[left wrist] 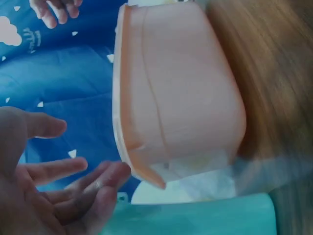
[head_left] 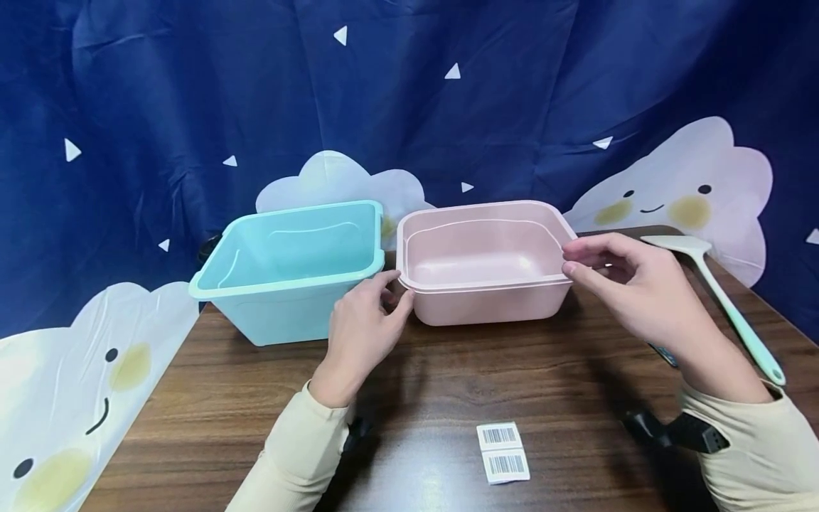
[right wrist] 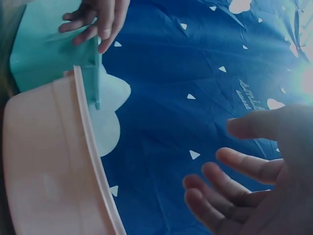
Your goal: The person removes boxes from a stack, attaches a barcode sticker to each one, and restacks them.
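A pink plastic tub (head_left: 486, 299) stands on the wooden table (head_left: 448, 377), touching a teal tub (head_left: 288, 313) on its left. My left hand (head_left: 398, 291) is at the pink tub's front-left corner, fingers loosely bent and just off the rim. My right hand (head_left: 569, 259) hovers at the front-right corner with relaxed fingers and holds nothing. In the left wrist view the left hand (left wrist: 58, 186) is spread beside the pink tub (left wrist: 181, 98), with a small gap. In the right wrist view the right hand (right wrist: 244, 176) is clear of the pink tub (right wrist: 44, 161).
A white-headed spatula with a teal handle (head_left: 736, 313) lies at the table's right edge. Two barcode labels (head_left: 503, 451) lie near the front. A small dark item (head_left: 665, 354) shows under my right wrist. A blue cloud-print curtain (head_left: 409, 107) hangs behind.
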The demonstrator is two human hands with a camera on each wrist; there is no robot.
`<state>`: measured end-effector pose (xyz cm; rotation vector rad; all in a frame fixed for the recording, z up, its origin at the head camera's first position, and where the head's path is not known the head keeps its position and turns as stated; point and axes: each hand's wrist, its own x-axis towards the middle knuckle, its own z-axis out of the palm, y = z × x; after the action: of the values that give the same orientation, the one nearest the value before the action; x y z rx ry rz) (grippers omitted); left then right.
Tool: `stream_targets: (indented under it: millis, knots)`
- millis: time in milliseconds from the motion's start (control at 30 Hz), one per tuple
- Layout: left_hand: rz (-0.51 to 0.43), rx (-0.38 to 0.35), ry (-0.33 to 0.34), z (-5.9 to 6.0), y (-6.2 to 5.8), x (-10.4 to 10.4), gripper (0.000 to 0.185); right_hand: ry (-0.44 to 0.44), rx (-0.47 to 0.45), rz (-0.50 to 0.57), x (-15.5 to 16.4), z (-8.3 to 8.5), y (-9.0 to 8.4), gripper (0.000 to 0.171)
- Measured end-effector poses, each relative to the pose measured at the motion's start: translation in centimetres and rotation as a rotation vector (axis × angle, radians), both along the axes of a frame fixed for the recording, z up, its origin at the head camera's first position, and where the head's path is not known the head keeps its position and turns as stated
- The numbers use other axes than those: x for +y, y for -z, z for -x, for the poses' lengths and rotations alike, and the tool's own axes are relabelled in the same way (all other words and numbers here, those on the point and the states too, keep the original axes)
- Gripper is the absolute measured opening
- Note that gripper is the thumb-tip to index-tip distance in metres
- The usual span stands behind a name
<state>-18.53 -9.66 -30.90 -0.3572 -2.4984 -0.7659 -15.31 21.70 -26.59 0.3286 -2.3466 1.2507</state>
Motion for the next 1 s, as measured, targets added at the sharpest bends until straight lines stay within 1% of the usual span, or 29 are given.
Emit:
stream_targets:
  millis: [100,200,367,433,533,667,833,900,1000]
  knots:
    - [-0.009,-0.001,0.046,-0.4,-0.1,-0.4,0.018,0.0,0.001,0.003,0.1,-0.6,0.4,0.021]
    - [-0.021,-0.012,0.097,-0.6,0.2,-0.7,0.011,-0.003,-0.005,-0.023,0.2,-1.0,0.9,0.02]
    - [-0.033,-0.057,0.15,-0.7,1.0,-1.1,0.01,-0.096,-0.05,0.021,-0.2,-1.1,2.8,0.019]
    - [-0.038,-0.093,0.167,-0.8,1.3,-1.2,0.01,-0.144,-0.069,0.05,-0.4,-1.1,3.7,0.019]
    - [-0.051,-0.165,0.195,-0.9,1.8,-1.2,0.01,-0.202,-0.101,0.056,-0.9,-1.5,5.1,0.02]
    - [-0.054,-0.249,0.237,-1.0,2.6,-1.3,0.01,-0.277,-0.186,0.046,-1.5,-2.0,6.7,0.022]
    - [-0.045,-0.336,0.275,-0.6,4.0,-1.3,0.01,-0.359,-0.321,0.0,-2.2,-2.2,8.4,0.028]
    - [-0.04,-0.374,0.283,-0.4,4.5,-1.3,0.012,-0.413,-0.377,-0.012,-2.4,-2.2,9.1,0.031]
    - [-0.028,-0.421,0.297,-0.2,5.0,-1.2,0.013,-0.515,-0.441,-0.007,-2.6,-2.1,10.0,0.035]
